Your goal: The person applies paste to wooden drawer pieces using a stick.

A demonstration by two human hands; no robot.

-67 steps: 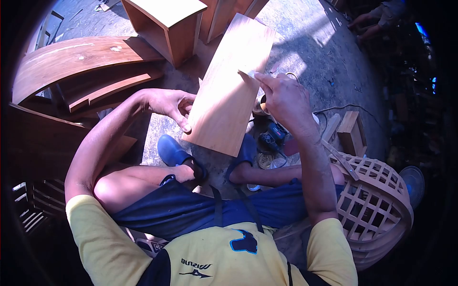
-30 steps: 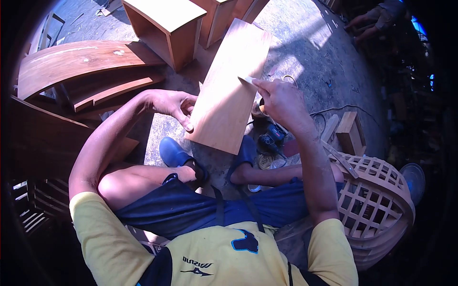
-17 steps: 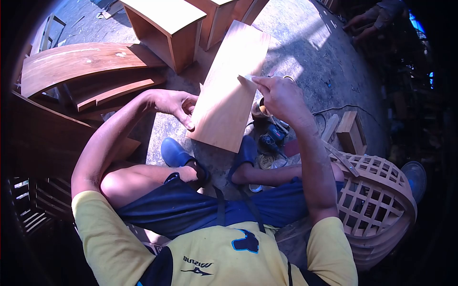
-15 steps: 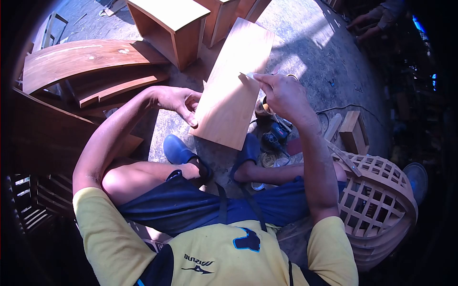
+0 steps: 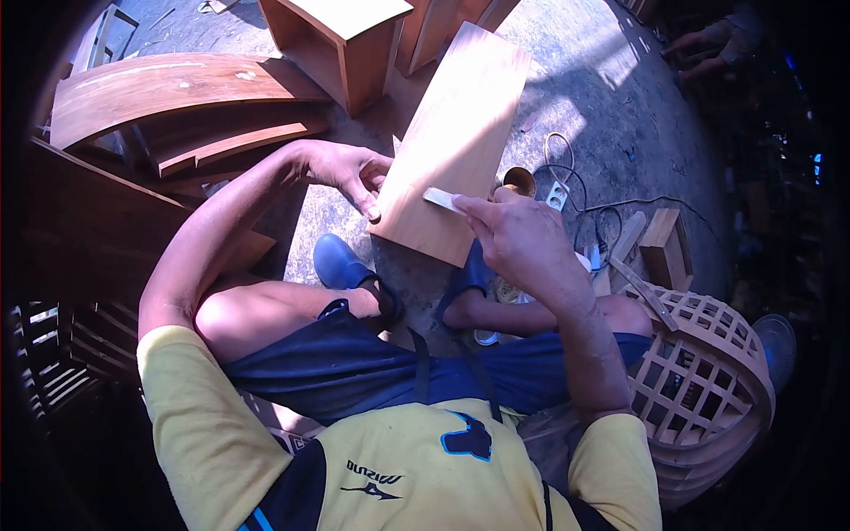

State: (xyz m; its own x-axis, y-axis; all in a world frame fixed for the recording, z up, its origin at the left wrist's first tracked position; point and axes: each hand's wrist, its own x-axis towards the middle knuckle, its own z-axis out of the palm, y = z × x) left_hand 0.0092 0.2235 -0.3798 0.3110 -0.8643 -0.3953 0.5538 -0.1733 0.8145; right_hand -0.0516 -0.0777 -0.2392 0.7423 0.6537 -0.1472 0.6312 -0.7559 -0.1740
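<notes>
A long, light-brown wooden board (image 5: 460, 124) lies tilted in front of me, sunlit over its far part. My left hand (image 5: 350, 175) grips its left edge near the close end, thumb on top and fingers partly hidden beneath. My right hand (image 5: 522, 234) holds a flat, pale blade-like tool (image 5: 440, 200), whose edge is at the board's surface near its close end. An open tin (image 5: 517, 181) stands just beyond my right hand, beside the board's right edge.
Wooden cabinets (image 5: 341, 53) stand beyond the board, and curved wooden panels (image 5: 177, 88) lie at left. A white power strip (image 5: 557, 195) with cables, a small wooden box (image 5: 666, 248) and a slatted wooden frame (image 5: 691, 372) are at right. Another person (image 5: 722, 40) is at upper right.
My right hand has moved down with the tool, towards the board's close end. The tin and power strip now show more. My left hand keeps its grip, and the whole view has shifted slightly.
</notes>
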